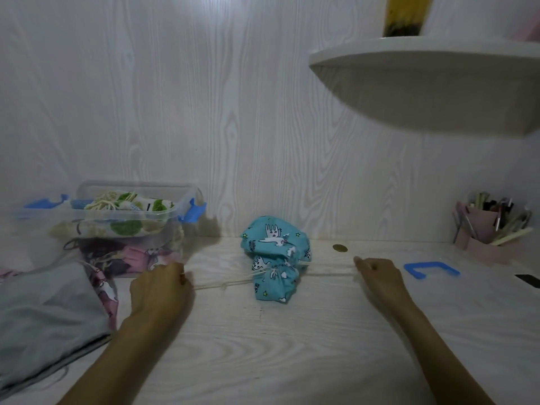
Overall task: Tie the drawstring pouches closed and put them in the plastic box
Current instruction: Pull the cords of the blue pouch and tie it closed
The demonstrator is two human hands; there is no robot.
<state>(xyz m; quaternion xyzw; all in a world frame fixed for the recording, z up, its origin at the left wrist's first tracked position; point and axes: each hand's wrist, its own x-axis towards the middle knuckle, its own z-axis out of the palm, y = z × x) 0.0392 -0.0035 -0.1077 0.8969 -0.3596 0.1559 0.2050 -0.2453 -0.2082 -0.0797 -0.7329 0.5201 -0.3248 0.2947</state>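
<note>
Both bare forearms reach forward and spread apart, wrists low over the surface. The left hand (159, 290) is closed in a loose fist, knuckles up. The right hand (378, 273) is also closed, its thumb and fingertips pinched together.

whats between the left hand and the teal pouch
In the head view, only the cream drawstring, knotted midway, stretched over bare table from left hand to teal pouch.

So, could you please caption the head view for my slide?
Both hands pull the teal pouch drawstrings taut beside the plastic box.
</note>
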